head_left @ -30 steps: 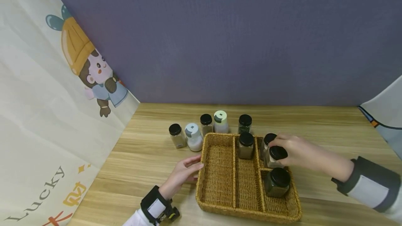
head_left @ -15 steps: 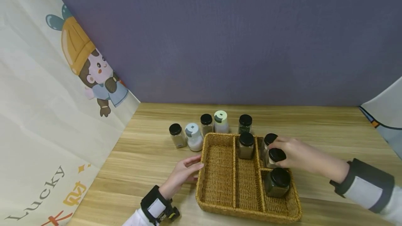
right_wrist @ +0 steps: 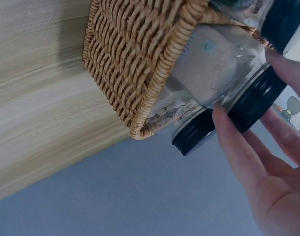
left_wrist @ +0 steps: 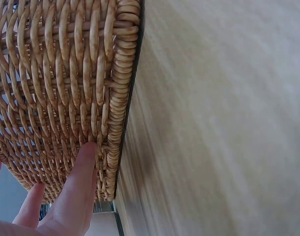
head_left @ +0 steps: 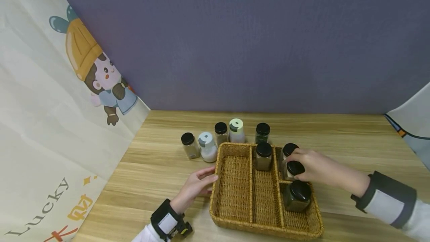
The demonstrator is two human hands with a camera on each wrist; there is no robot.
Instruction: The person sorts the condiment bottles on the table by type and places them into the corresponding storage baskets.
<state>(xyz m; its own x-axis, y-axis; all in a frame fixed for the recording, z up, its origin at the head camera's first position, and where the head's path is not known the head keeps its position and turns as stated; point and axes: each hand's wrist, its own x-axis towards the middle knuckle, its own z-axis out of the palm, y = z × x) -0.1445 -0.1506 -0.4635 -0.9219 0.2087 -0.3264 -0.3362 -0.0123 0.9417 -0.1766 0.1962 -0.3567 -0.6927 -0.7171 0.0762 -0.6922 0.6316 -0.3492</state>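
A wicker basket [head_left: 231,146] with several compartments sits on the wooden table. My right hand [head_left: 307,163] grips the black lid of a glass spice jar [head_left: 293,170] standing in the basket's back right compartment, beside another black-lidded jar [head_left: 288,150]. In the right wrist view my fingers [right_wrist: 238,147] touch the held jar's lid [right_wrist: 255,101] above the basket's rim [right_wrist: 140,64]. My left hand [head_left: 204,177] rests with straight fingers [left_wrist: 81,177] against the basket's left wall [left_wrist: 66,73].
A jar [head_left: 263,156] stands in the middle compartment and a larger jar [head_left: 297,196] in the front right one. Behind the basket stands a row of several jars, from a black-lidded one [head_left: 189,145] to a dark one [head_left: 262,132]. Printed paper [head_left: 50,141] covers the left.
My right hand has lowered the jar a little deeper into the back right compartment. The left hand has stayed against the basket.
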